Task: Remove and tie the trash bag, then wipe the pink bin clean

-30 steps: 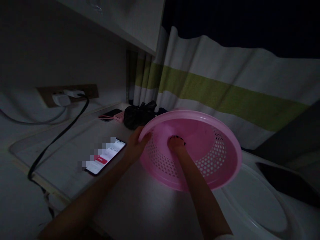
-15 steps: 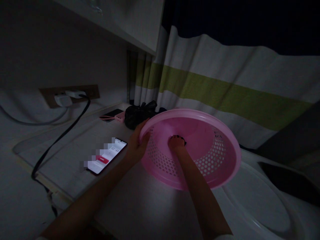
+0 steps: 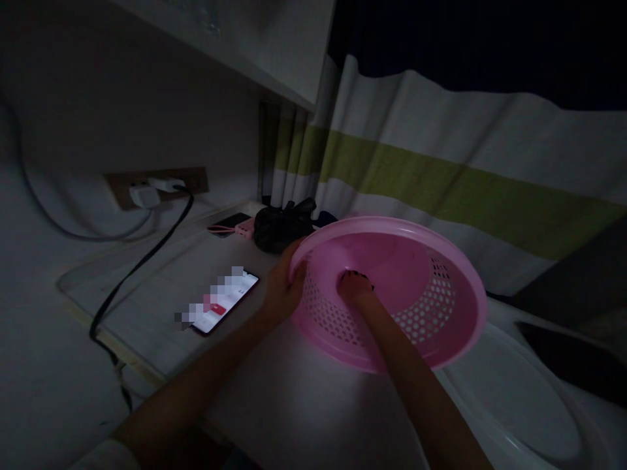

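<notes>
A pink plastic basket (image 3: 399, 227) with rows of small holes in its wall is tilted so that its inside faces me. My left hand (image 3: 287, 285) grips the left rim, thumb on the inner side and fingers behind. Deep in the basket, my right hand (image 3: 356, 287) is pressed against the bottom with its fingers curled. A thin black edge (image 3: 371, 285) shows around those fingers; what it belongs to is mostly covered by the hand and too dark to name.
Left of the basket lies a lit phone (image 3: 223, 307) on the white tabletop (image 3: 161, 287). Behind it are a black plastic bag (image 3: 281, 228), a pink power bank (image 3: 245, 227) and a dark phone (image 3: 230, 223). Plugs (image 3: 144, 194) and a black cable (image 3: 147, 264) are at left; a striped curtain (image 3: 441, 176) hangs behind.
The whole view has shifted, so everything appears farther right. Within the basket, my right hand has moved slightly down and left across the bottom. My left hand keeps its hold on the rim.
</notes>
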The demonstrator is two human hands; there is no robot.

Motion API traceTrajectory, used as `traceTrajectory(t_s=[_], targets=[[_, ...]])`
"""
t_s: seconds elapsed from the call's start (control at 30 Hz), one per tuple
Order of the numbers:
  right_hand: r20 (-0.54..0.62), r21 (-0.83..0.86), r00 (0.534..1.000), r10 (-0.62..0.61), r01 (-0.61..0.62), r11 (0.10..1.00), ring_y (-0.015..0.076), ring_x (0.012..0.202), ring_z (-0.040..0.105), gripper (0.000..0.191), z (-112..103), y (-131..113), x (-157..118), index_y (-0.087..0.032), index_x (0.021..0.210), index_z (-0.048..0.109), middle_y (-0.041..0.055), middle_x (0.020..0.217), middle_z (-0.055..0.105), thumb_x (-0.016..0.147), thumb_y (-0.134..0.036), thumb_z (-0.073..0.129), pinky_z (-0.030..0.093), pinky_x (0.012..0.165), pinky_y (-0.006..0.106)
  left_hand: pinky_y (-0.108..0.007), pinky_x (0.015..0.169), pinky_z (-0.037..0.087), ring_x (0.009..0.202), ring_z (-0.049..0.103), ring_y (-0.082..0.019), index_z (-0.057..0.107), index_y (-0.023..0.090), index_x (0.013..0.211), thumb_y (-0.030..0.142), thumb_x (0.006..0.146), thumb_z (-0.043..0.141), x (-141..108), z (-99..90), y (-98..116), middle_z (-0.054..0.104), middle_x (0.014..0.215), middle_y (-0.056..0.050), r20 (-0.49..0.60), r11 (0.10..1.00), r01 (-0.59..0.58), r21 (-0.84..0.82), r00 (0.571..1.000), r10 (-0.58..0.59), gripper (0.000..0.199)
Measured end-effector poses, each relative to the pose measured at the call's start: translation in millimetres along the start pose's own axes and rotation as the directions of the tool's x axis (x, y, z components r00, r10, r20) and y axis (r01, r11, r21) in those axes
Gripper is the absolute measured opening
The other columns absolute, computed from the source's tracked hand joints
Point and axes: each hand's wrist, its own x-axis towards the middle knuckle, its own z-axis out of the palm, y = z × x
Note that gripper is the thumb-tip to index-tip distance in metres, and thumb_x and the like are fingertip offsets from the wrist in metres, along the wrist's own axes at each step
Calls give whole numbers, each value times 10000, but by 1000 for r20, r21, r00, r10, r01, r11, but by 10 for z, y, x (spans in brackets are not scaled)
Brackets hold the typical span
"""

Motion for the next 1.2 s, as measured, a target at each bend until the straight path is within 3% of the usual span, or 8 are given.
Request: traceTrajectory(t_s=[0.23, 0.4, 0.6, 0.93, 1.2], targets=[[-24, -11, 984, -175, 174, 985, 250, 1134, 521, 444, 38, 8, -322, -71, 1265, 476, 202, 1257, 523, 902, -241, 288, 397, 934, 371, -374, 918, 471, 1085, 555, -208, 427, 196, 1282, 321, 908, 418, -23, 15, 45, 579, 1194, -98, 18, 1000, 3, 8, 1000, -3, 395], [-39, -5, 962, -271, 271, 963, 242, 1272, 381, 509, 64, 12, -572, -26, 1353, 359, 181, 1397, 381, 918, -269, 255, 279, 1049, 340, -368, 901, 478, 1065, 563, -208, 431, 201, 1268, 333, 902, 432, -36, 24, 13, 577, 1187, -92, 5, 1000, 5, 19, 1000, -6, 389], [-53, 6, 967, -249, 249, 968, 275, 1285, 355, 535, 121, 15, -579, -7, 1374, 313, 186, 1405, 366, 918, -277, 242, 274, 1055, 380, -356, 889, 483, 1054, 564, -200, 432, 217, 1269, 332, 899, 442, -43, 41, 4, 579, 1180, -83, -1, 1000, 8, -6, 1000, -8, 388], [-62, 49, 975, -213, 217, 975, 251, 1268, 380, 510, 126, 19, -557, -90, 1376, 325, 154, 1404, 380, 915, -299, 260, 350, 997, 365, -361, 855, 508, 1009, 584, -201, 455, 191, 1244, 360, 881, 475, -55, 53, -40, 598, 1136, -87, -12, 998, 53, -45, 999, -53, 401], [1, 93, 988, -152, 151, 984, 249, 1199, 458, 467, 20, 27, -302, -99, 1331, 390, 154, 1354, 443, 914, -275, 274, 380, 958, 373, -359, 865, 500, 1005, 585, -199, 482, 199, 1238, 370, 874, 488, -37, 36, -19, 606, 1129, -76, 9, 993, 58, -105, 998, -58, 402]])
